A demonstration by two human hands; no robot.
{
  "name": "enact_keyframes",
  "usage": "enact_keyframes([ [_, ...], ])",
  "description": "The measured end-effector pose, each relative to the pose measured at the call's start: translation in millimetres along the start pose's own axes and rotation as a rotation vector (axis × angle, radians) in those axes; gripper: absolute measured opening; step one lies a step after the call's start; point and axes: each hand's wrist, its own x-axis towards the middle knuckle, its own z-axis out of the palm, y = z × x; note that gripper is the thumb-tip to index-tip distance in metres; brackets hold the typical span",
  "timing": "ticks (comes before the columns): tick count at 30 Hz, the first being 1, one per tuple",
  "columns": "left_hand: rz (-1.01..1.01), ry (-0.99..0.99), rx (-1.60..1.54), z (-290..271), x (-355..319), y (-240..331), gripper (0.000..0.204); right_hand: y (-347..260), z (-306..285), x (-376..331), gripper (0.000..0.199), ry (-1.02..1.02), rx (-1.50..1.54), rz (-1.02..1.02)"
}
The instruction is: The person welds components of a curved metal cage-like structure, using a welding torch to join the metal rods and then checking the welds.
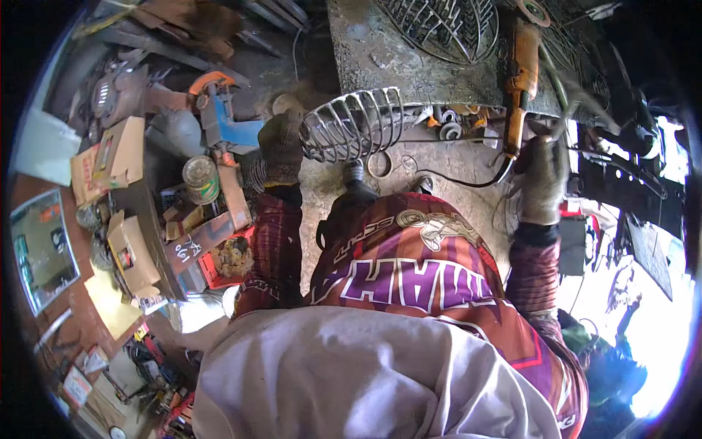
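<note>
My gloved left hand (pixel 280 150) grips the end of a curved wire guard (pixel 355 123) made of bent metal rods, held at the near edge of the steel workbench (pixel 409 69). My gloved right hand (pixel 542 179) is closed on a thin metal tool handle (pixel 578 99) that looks like a hammer, blurred, beside the bench's right end. An orange angle grinder (pixel 521 77) lies on the bench between my hands, its black cable (pixel 468 179) hanging down over the floor.
A second round wire grille (pixel 439 25) lies further back on the bench. To the left stands a cluttered table with cardboard boxes (pixel 110 157), a tin can (pixel 199 178) and a blue power tool (pixel 219 117). Metal scrap lies beyond. Dark machinery stands at right.
</note>
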Motion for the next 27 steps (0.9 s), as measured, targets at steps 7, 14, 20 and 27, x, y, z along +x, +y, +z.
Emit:
enact_keyframes([
  [7,0.377,0.063,0.177,0.6,75.6,-44.6,0.027,4.3,110.8,-55.1,0.038,-0.177,-0.153,0.197],
  [14,0.197,-0.118,-0.003,4.1,78.5,-49.4,0.018,-8.1,149.3,-60.0,0.027,-0.339,-0.4,0.156],
  [20,0.531,-0.033,0.109,15.9,82.6,-67.6,0.02,-3.6,164.7,-52.3,0.026,-0.256,-0.511,0.01],
  [27,0.446,-0.111,0.087,12.5,82.8,-61.7,0.026,-10.0,165.5,-51.1,0.025,-0.279,-0.547,-0.042],
])
